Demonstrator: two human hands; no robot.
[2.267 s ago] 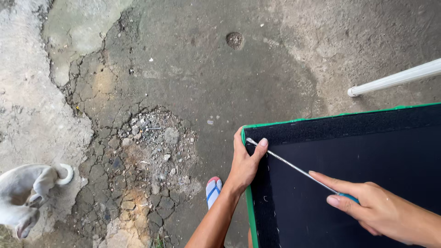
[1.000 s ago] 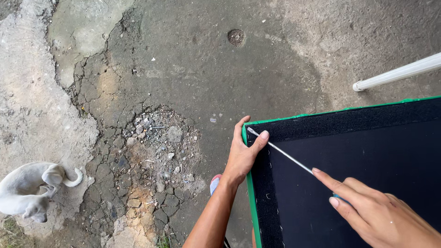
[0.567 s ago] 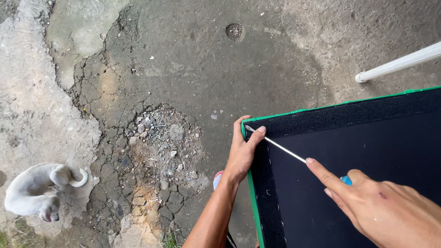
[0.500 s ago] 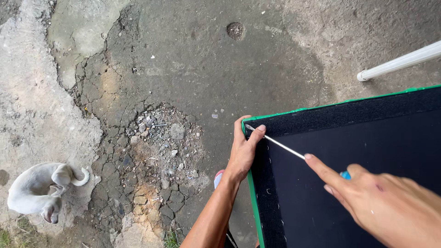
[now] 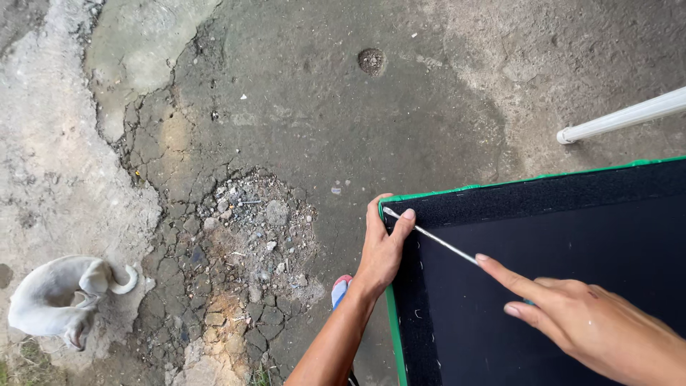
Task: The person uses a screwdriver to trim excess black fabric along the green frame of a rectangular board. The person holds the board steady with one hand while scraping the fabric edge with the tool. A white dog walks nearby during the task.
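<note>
**Two hands working at the corner of a black panel**

Two bare hands are meeting at the near-left corner of a black panel [image 5: 572, 279] with a thin green edge, which is lying over cracked concrete ground [image 5: 300, 129]. The left hand [image 5: 382, 246] is gripping that corner, fingers curled over the green edge and thumb pressing on the black cloth. The right hand [image 5: 593, 329] is lying over the panel to the right of the corner, forefinger stretched out along a thin metal rod [image 5: 429, 234]; it is grasping the rod's far end, where a bit of blue is showing. The rod's tip is sitting at the corner, just beside the left thumb. A white pipe [image 5: 622, 114] is lying beyond the panel's far edge. A foot in a sandal [image 5: 341, 289] is standing left of the panel. Well to the left of the panel, a pale dog [image 5: 61, 297] is curling round on itself.
</note>
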